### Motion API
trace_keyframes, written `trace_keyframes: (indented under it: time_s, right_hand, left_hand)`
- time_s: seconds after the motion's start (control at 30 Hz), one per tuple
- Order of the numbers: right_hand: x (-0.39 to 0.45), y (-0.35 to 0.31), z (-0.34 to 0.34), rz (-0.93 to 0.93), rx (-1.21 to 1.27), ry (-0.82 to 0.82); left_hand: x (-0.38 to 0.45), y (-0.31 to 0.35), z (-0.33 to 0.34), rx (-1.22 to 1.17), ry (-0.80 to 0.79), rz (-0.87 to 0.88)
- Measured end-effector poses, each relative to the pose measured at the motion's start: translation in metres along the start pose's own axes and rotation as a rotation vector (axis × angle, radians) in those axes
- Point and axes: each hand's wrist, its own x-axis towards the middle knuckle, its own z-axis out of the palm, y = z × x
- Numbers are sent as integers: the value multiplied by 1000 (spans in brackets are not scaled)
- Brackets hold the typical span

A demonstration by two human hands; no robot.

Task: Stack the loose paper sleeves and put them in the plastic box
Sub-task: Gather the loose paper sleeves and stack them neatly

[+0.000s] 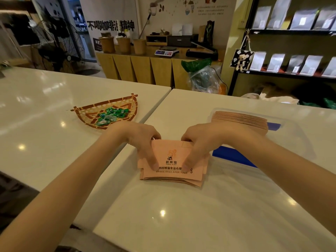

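A stack of pink paper sleeves [172, 151] with a panda logo stands on edge on the white table, tilted toward me. My left hand [143, 140] grips its left side and my right hand [200, 140] grips its right side, thumbs pressed on the front sleeve. Just right of the stack lies the clear plastic box [294, 135] with blue clips. Inside it, at the far end, rests another neat stack of sleeves [240, 119].
A woven bamboo tray [87, 113] holding green wrapped candies sits on the neighbouring table to the left. A seam between the two tables runs beside my left hand. The clear box lid [236, 188] lies near the front right.
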Motion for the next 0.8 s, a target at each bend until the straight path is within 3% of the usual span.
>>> trace_keyframes:
  time_s: [0.23, 0.43, 0.8]
  right_hand:
    - [-11, -4, 15, -6, -20, 110]
    - [-23, -7, 25, -47, -143, 345]
    - [-37, -2, 50, -73, 124, 349]
  left_hand:
    - [-17, 9, 11, 11, 47, 4]
    - [-32, 8, 17, 67, 207, -12]
    - [-56, 13, 54, 55, 427, 53]
